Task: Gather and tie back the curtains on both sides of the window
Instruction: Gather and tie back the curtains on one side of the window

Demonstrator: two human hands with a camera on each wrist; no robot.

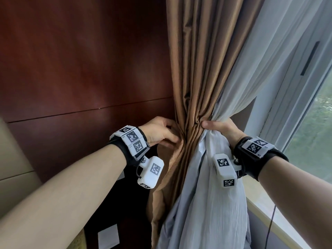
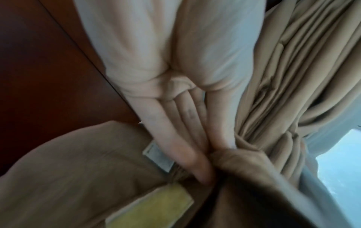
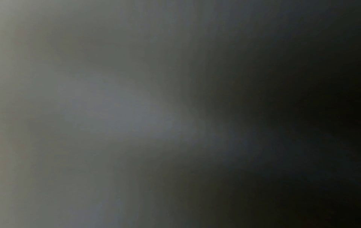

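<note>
**Two hands bunching a brown curtain and a pale sheer beside a window**

From the head camera, I am looking down along both forearms toward a brown curtain (image 1: pixel 195 69) hanging in front of a dark wood wall panel (image 1: pixel 80 60). A pale blue-grey sheer curtain (image 1: pixel 206 194) is hanging against its right side, next to the window frame (image 1: pixel 280 108). The two fabrics are being drawn together into one narrow waist. The right hand (image 1: pixel 222 128) is wrapping around that waist from the window side, thumb across the front and fingers curling behind, so it is gripping both fabrics. The left hand (image 1: pixel 159 132) is reaching in from the wall side, its fingers disappearing into the brown folds.

From the left wrist camera, I am seeing the left hand's fingers (image 2: pixel 183 138) lying nearly straight and close together, pressing into the brown cloth. The picture is blurring here, and I cannot tell whether they are pinching a fold. The gathered pleats are standing just to their right.

The right wrist camera is showing only a grey, dark blur, so I am reading nothing from it.
</note>
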